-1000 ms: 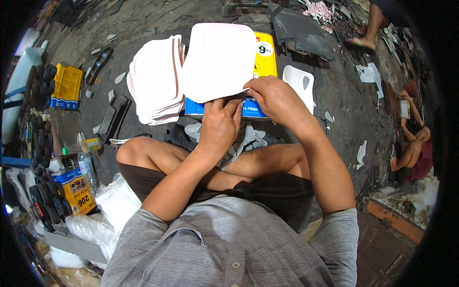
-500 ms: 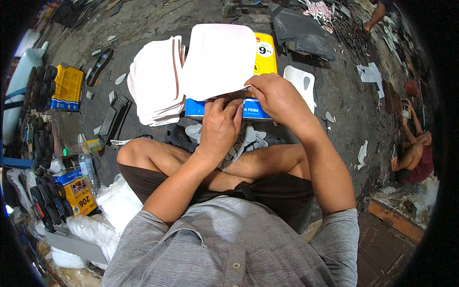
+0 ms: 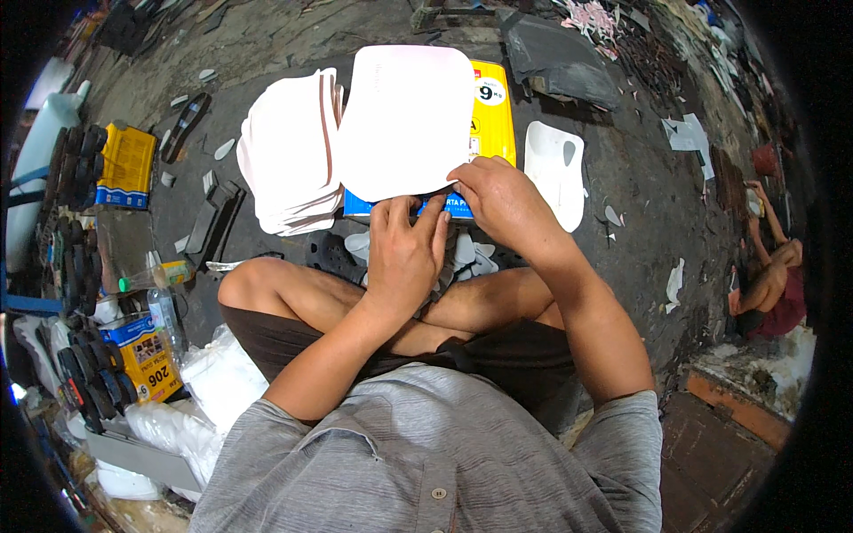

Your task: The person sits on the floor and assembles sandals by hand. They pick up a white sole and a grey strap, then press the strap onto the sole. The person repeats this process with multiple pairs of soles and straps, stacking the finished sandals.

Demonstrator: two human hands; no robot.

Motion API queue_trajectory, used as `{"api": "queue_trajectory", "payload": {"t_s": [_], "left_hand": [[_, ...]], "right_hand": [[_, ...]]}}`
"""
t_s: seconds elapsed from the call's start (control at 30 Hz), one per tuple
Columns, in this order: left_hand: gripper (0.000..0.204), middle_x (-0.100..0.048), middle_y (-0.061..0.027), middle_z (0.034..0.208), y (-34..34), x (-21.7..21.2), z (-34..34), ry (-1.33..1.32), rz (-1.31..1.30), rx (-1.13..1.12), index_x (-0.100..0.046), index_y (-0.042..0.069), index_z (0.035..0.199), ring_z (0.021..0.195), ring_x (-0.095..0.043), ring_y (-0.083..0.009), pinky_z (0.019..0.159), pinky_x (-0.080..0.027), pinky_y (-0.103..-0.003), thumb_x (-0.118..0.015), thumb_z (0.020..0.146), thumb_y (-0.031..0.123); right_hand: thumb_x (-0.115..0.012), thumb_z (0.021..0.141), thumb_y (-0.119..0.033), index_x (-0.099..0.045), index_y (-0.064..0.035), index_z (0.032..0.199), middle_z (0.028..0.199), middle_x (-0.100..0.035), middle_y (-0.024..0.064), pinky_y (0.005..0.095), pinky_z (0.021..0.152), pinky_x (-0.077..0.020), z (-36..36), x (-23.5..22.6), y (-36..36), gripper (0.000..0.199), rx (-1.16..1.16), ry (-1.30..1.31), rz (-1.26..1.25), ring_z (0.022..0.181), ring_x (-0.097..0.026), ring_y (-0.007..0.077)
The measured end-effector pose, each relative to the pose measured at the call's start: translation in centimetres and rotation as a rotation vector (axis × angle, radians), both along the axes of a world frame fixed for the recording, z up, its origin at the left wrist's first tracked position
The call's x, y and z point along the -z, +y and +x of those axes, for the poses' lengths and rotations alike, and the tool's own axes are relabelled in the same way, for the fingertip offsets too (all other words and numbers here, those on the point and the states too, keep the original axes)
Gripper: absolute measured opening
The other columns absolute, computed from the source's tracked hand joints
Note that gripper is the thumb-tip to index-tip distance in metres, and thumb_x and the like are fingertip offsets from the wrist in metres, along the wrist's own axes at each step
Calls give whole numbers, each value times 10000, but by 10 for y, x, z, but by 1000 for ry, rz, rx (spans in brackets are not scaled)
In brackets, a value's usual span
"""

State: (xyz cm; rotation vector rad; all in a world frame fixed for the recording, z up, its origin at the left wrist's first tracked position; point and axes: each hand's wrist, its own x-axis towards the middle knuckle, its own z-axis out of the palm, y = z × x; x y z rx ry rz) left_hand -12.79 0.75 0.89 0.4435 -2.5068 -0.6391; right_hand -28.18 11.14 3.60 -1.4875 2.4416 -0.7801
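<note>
A white, round-cornered sheet (image 3: pixel 404 124) lies over a yellow-and-blue tin (image 3: pixel 494 120) in front of my crossed legs. With thumb and fingers, my right hand (image 3: pixel 505 202) pinches the sheet's near right corner. Beside it, my left hand (image 3: pixel 400 253) is closed, its fingers curled at the sheet's near edge against the tin's blue side. The left fingertips are partly hidden, so what they hold cannot be made out. A small dark patch shows under the sheet's edge between the hands. To the left is a stack of similar white sheets (image 3: pixel 289 151).
A white sheet with a cut-out hole (image 3: pixel 555 173) lies right of the tin. Dark offcuts (image 3: pixel 213 218) and white scraps litter the floor. Further left stand another yellow tin (image 3: pixel 126 164) and a plastic bottle (image 3: pixel 162 311). Another person (image 3: pixel 773 284) sits at the far right.
My right hand has shifted slightly left and down along with the sheet's corner. My left index finger has drawn in closer to the sheet's edge. The sheet has tilted slightly nearer me.
</note>
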Motion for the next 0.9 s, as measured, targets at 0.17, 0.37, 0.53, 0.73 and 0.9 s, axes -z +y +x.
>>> {"api": "queue_trajectory", "payload": {"t_s": [0.17, 0.37, 0.53, 0.73, 0.9], "left_hand": [[276, -571, -96, 1020, 1, 1, 7, -78, -131, -50, -754, 166, 1189, 991, -538, -292, 861, -407, -432, -744, 924, 245], [323, -576, -97, 1045, 0, 2, 11, -100, -121, -5, -718, 156, 1252, 968, -542, -287, 859, -417, -438, -708, 947, 265], [354, -606, -141, 1078, -16, -14, 18, -50, 189, 130, -714, 136, 1274, 979, -576, -320, 840, -487, -432, -713, 922, 165], [575, -585, -93, 1144, -57, -21, -8, -315, -208, 299, -658, 286, 1397, 963, -553, -309, 813, -491, -410, -637, 858, 88], [581, -580, -40, 1133, -70, -14, -30, -305, -516, 246, -580, 382, 1470, 949, -546, -275, 771, -464, -399, -571, 939, 146]], "right_hand": [[-609, 959, -102, -719, -1, 1033, 988, -700, 209, 505, 867, -546, 4, -2, 0, 167, 7, -27, 42, 962, -667, 411], [-645, 942, -105, -740, -17, 1070, 976, -716, 189, 476, 826, -554, 7, -4, 1, 183, 13, 23, 33, 933, -685, 381], [-589, 939, -92, -711, 21, 1126, 1010, -706, 206, 468, 859, -560, 21, -3, 4, 251, -82, 141, 123, 978, -675, 381], [-531, 921, -69, -639, 112, 1173, 1070, -675, 218, 446, 897, -561, 35, -1, 6, 328, -108, 237, 172, 1022, -642, 363], [-544, 896, -65, -625, 103, 1217, 1097, -669, 212, 444, 912, -558, 34, 3, 10, 371, -77, 268, 69, 1042, -638, 351]]}}
